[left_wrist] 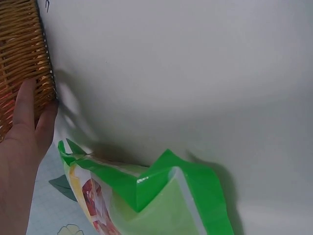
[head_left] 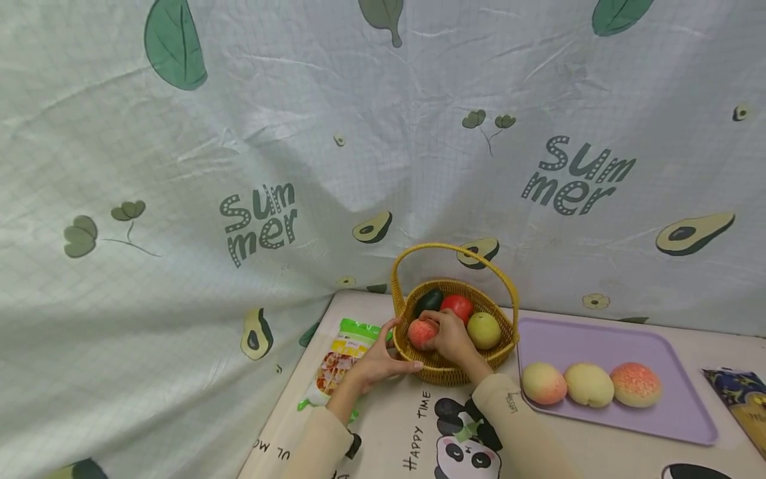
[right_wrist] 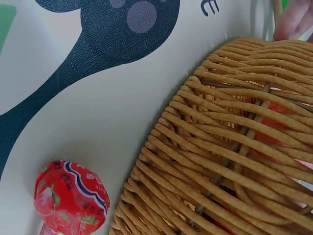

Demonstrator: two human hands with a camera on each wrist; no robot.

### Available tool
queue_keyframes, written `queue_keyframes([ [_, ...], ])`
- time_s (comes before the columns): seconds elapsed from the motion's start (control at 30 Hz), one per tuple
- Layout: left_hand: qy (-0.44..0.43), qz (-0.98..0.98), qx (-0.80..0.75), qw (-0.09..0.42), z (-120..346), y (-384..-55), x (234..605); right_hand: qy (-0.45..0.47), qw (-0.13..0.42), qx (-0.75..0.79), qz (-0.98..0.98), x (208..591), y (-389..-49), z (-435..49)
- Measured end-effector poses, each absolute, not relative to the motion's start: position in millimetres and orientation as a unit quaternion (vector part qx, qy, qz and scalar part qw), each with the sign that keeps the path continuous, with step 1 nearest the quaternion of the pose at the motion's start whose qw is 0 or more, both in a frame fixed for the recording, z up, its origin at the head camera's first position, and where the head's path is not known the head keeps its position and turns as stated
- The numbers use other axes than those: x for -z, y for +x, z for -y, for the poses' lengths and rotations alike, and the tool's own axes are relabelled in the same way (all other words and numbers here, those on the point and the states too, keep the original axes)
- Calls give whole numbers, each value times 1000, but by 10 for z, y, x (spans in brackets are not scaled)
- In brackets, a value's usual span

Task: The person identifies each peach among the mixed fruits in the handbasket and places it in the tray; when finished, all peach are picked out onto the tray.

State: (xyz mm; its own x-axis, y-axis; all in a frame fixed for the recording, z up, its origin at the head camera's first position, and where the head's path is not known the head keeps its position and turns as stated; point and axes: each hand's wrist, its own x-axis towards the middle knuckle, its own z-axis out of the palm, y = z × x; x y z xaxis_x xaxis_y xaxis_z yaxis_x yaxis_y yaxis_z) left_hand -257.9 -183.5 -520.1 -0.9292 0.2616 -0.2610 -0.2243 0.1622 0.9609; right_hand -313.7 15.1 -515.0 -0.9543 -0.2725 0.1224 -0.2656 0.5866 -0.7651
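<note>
A wicker basket [head_left: 445, 378] with a tall arched handle stands at the back of the table. My right hand [head_left: 451, 339] reaches over its front rim and holds a reddish peach [head_left: 421, 333] inside. Beside that peach lie a dark green avocado-like fruit [head_left: 427, 303], a round red fruit [head_left: 459, 306] and a yellow-green fruit [head_left: 483, 330]. My left hand [head_left: 378, 362] rests against the basket's left side, its thumb along the front and its fingers extended on the woven wall [left_wrist: 24, 54]. The right hand's fingertips are partly hidden behind the peach.
Left of the basket lies a green-edged snack bag [head_left: 336, 362]. On the right, a lilac tray [head_left: 589, 339] bears three peach-like fruits [head_left: 589, 384] in a row. A dark blue and gold packet [head_left: 742, 402] lies farther right. A red wrapped ball-shaped item [right_wrist: 72, 198] sits beside the basket.
</note>
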Motion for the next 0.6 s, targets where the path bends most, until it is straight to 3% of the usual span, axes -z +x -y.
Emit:
queue_keyframes([
  [0.33,22,-735,-651,190,1775,-2581,5196,-164,-20,425,-890,5022,-3061,-295],
  [0.6,14,-756,-629,181,1814,-2557,5179,-197,-63,446,-871,4588,-2777,-614],
])
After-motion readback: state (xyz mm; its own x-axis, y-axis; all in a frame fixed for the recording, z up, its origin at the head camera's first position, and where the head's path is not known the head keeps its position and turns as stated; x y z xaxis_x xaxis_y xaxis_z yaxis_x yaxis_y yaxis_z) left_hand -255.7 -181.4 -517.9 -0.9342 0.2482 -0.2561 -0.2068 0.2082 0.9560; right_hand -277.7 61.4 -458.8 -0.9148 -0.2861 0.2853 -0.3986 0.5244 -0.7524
